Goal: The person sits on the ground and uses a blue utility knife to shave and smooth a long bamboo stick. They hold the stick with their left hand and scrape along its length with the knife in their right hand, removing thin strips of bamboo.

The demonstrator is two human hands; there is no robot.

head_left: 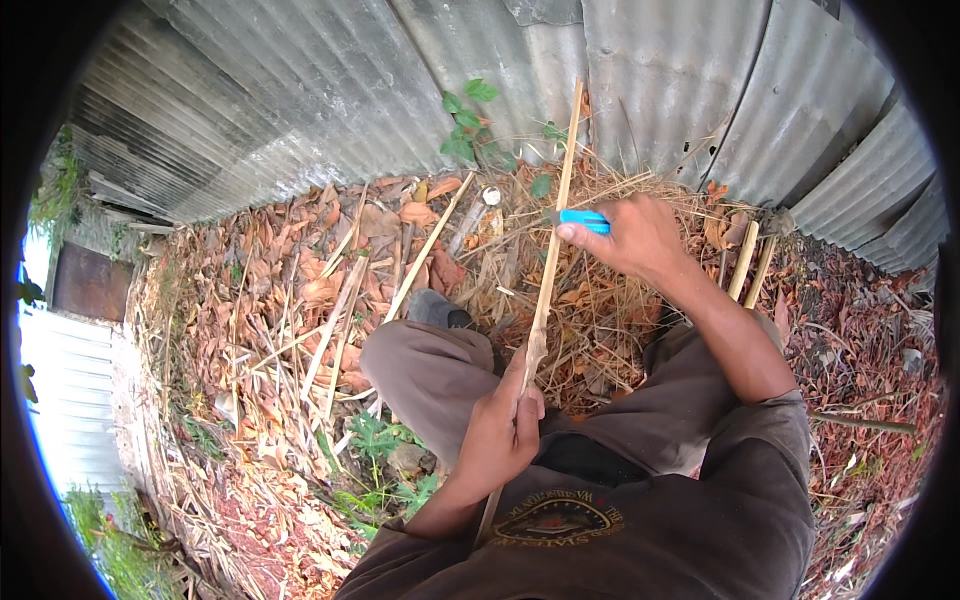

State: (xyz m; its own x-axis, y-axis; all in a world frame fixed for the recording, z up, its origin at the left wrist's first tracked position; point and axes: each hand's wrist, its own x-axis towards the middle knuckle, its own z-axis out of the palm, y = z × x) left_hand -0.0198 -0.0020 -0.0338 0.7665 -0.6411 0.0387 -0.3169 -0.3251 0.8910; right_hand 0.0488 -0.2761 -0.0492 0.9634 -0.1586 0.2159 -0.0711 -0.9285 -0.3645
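A long, pale split bamboo strip (556,237) slants from my lap up toward the metal fence. Near its lower part, my left hand (503,428) is wrapped round it. My right hand (636,238) grips a blue utility knife (584,220), thumb along the handle. The knife's front end meets the strip at about its middle; the blade itself is too small to make out. Below the left hand, the strip's lower end runs against my dark shirt.
A corrugated metal fence (660,80) stands in front of me. Dry leaves (300,290) and straw cover the ground. Several bamboo pieces (430,247) lie at the left, and two more sticks (743,262) at the right. Green plants (372,437) grow beside my left leg.
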